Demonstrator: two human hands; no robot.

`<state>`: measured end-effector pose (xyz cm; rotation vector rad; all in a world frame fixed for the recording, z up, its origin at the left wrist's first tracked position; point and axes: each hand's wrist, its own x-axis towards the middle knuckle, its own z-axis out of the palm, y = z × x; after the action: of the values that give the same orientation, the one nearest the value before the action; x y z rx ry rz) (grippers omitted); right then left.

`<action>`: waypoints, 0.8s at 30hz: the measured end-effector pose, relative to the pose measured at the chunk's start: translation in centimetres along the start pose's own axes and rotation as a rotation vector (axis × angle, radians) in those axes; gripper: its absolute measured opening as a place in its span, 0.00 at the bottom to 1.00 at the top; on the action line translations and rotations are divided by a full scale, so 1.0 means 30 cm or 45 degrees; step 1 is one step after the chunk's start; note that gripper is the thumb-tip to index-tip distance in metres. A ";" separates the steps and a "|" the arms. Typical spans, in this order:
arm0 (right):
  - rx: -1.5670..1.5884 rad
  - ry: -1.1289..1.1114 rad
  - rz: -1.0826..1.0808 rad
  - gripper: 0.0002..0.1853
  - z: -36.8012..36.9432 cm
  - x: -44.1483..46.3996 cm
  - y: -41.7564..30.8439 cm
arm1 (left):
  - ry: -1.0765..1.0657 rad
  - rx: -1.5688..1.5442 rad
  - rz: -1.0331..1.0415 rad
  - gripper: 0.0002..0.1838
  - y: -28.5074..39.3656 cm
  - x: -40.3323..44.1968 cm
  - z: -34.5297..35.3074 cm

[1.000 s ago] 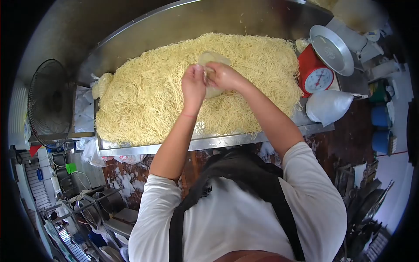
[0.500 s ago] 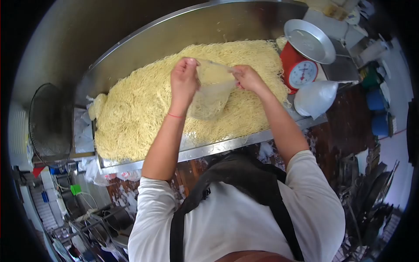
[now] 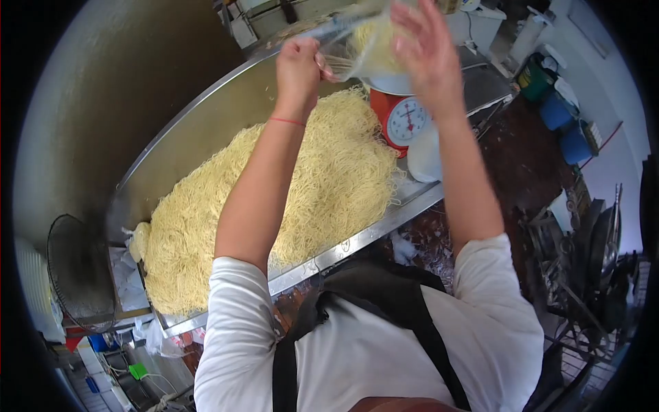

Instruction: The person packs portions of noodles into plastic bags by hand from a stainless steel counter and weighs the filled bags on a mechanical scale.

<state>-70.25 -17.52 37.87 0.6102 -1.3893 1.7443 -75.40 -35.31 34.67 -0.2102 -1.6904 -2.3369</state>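
A clear plastic bag (image 3: 336, 66) is pinched in my closed left hand (image 3: 299, 67), raised near the far rim of the metal tray. To its right my right hand (image 3: 429, 58) is up with fingers spread, a little blurred by motion; it appears to hold nothing. Yellow noodles (image 3: 376, 42) show between my hands, just above the scale pan; whether they sit in the bag or behind it I cannot tell. Below my hands stands a red dial scale (image 3: 406, 118). A large heap of pale yellow noodles (image 3: 322, 178) fills much of the tray.
The metal tray (image 3: 329, 259) has a raised front edge and a tall back wall. A white filled bag (image 3: 423, 156) sits beside the scale. A round wire strainer (image 3: 81, 271) stands at the left. Blue bins (image 3: 573, 143) are on the floor at right.
Both hands have moved away from over the noodle heap, up toward the scale. The right hand has let go of the bag's edge. The view has turned, so the scale appears nearer the middle.
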 end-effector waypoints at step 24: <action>-0.344 -0.537 0.908 0.09 -0.531 -0.578 0.040 | -0.062 1.478 0.322 0.39 -0.105 0.264 0.152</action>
<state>-59.80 -7.45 19.30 0.3575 -2.3038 1.9655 -84.02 -30.96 35.32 -0.2180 -2.5192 -0.9119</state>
